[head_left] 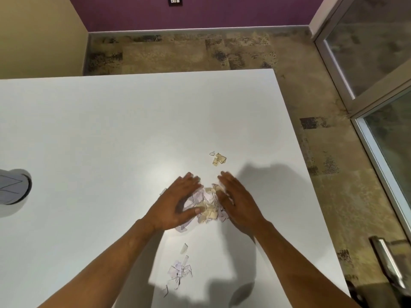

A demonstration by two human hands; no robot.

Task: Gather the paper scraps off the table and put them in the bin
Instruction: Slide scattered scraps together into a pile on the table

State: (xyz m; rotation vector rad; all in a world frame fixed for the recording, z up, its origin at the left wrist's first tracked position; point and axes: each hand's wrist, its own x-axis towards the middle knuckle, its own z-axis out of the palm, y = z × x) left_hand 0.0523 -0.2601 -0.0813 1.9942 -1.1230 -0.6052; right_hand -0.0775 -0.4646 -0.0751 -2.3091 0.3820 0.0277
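Note:
A heap of white and tan paper scraps lies on the white table, right of its middle. My left hand rests against the heap's left side with straight fingers, thumb touching the scraps. My right hand flanks the heap's right side, fingers straight and blurred. A small cluster of tan scraps sits beyond the hands. More white scraps lie nearer me, between my forearms. The bin does not show clearly.
A grey round object sits at the table's left edge, cut off by the frame. The table's right edge borders patterned carpet. A glass door with a metal handle stands at the right.

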